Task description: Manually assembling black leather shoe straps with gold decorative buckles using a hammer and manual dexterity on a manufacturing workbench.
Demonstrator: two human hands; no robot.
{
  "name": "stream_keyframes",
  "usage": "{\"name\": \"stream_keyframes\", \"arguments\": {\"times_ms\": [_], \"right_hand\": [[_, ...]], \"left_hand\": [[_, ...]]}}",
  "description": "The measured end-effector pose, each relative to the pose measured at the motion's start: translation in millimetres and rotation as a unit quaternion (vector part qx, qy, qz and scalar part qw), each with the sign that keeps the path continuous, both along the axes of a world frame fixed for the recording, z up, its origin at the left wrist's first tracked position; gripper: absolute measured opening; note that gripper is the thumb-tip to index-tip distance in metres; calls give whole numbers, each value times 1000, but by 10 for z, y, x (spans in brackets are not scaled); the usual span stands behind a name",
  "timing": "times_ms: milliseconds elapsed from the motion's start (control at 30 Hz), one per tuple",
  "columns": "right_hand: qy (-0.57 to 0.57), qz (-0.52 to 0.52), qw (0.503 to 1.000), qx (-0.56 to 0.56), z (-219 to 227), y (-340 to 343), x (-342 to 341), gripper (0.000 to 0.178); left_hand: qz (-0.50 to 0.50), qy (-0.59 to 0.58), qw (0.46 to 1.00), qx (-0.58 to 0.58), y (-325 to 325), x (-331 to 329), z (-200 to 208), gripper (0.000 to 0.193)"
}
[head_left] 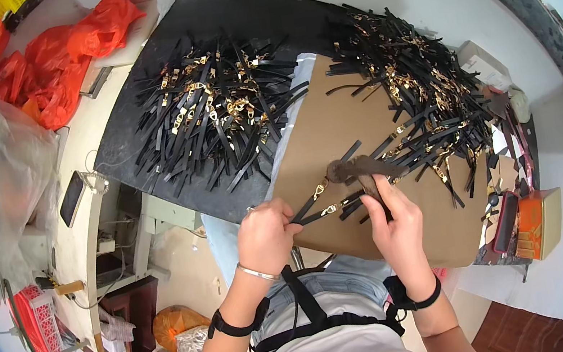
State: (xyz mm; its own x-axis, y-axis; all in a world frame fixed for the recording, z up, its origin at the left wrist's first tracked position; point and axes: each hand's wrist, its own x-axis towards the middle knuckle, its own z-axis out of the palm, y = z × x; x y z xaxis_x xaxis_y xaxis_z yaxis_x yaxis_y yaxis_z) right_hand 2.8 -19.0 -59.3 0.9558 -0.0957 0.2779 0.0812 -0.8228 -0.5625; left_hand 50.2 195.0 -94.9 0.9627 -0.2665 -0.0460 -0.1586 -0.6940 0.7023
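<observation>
My left hand (267,233) is closed, pinching the ends of two black straps (309,205) near the front edge of the brown board (307,150). The straps fan out to the right from my fingers, each with a gold clasp (331,209) on it. My right hand (398,223) is closed round the handle of a brown, worn-looking hammer (360,167). Its head lies just above the clasps; whether it touches them I cannot tell. Beyond it, a large heap of black straps with gold clasps (405,77) covers the board's right side.
Another heap of clasped straps (210,110) lies on the black tabletop (163,41) at the left. A side table with a phone (72,198) stands further left, below red plastic bags (68,62). An orange box (540,225) sits at the right edge.
</observation>
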Motion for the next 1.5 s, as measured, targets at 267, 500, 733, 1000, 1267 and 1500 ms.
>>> {"name": "stream_keyframes", "arguments": {"times_ms": [267,500,733,1000,1267,1500], "right_hand": [[18,1,1000,-13,-93,64,-54,34],[31,29,999,13,-35,-179,-297,42],[30,-237,933,270,-297,-944,-996,43],[56,-286,834,469,-505,-1142,-1103,51],[54,-287,848,442,-472,-1036,-1122,49],[37,-198,944,261,-360,-917,-1142,41]], "left_hand": [[-27,10,999,42,-20,48,17,23],[-89,-103,988,79,-63,637,324,18],[32,-10,999,-22,430,1805,720,18],[-82,33,996,-29,-848,347,206,24],[-95,-36,994,44,-1121,87,-87,24],[-48,196,979,-19,-316,106,54,18]]}}
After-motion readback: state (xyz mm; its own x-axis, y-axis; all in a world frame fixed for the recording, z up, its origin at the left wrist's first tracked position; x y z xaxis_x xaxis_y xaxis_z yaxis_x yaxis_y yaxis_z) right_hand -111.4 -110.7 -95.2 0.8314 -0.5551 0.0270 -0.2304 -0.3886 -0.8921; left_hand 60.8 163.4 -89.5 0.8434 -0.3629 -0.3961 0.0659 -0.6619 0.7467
